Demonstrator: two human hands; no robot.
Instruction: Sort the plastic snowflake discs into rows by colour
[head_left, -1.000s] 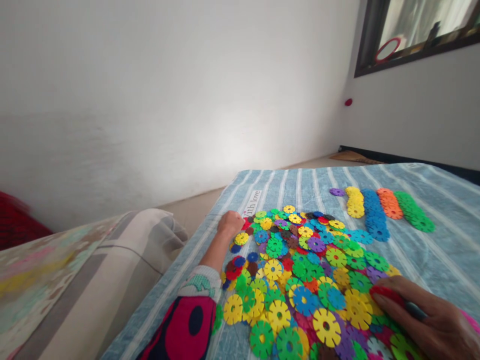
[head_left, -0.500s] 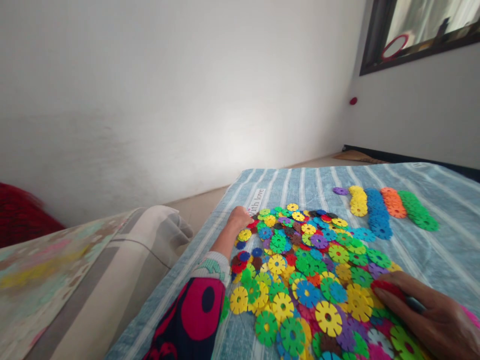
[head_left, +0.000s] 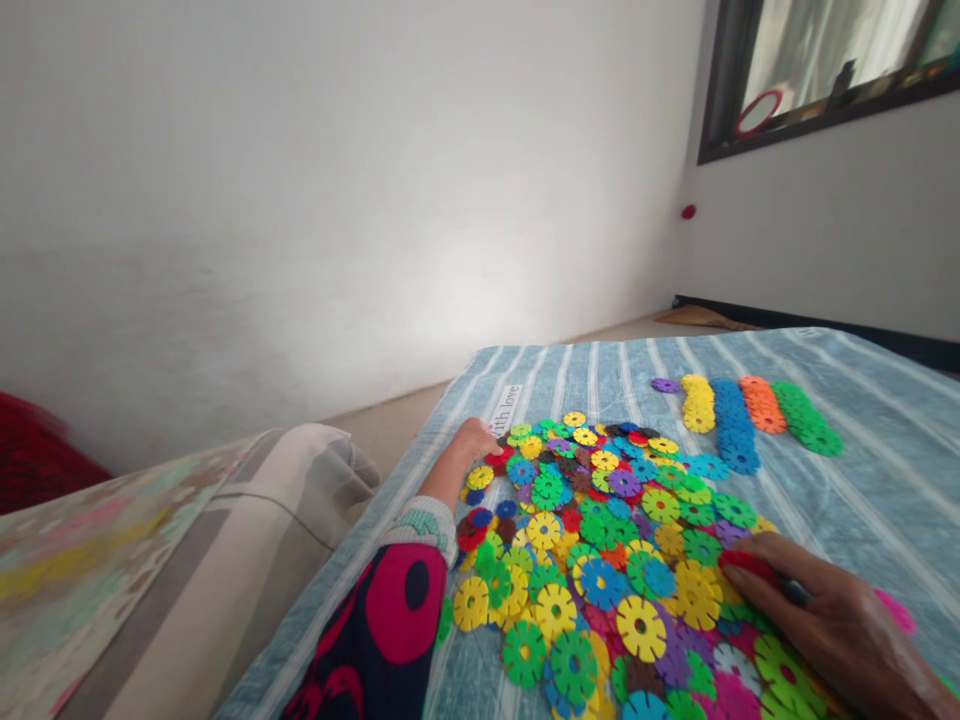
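Note:
A broad heap of notched plastic snowflake discs point(head_left: 600, 580) in many colours lies spread on a striped blue cloth point(head_left: 862, 520). At the heap's far left edge is my left hand point(head_left: 474, 440), its fingers closed on a red snowflake disc point(head_left: 500, 457); the fingertips are partly hidden. My right hand point(head_left: 829, 610), over the heap's right side, is closed around red snowflake discs point(head_left: 750, 567), held between thumb and fingers. Something dark shows inside the grip, too covered to name.
Overlapping rows of yellow point(head_left: 698, 404), blue point(head_left: 735, 425), orange point(head_left: 763, 404) and green discs point(head_left: 808, 418) lie at the back right, beside one purple disc point(head_left: 664, 385). Left of the cloth is a draped striped cover point(head_left: 262, 530). A white wall point(head_left: 337, 200) stands behind.
The whole view has shifted, so the cloth and rows appear slightly further left. Both hands keep about the same places at the heap, the right one still holding red discs.

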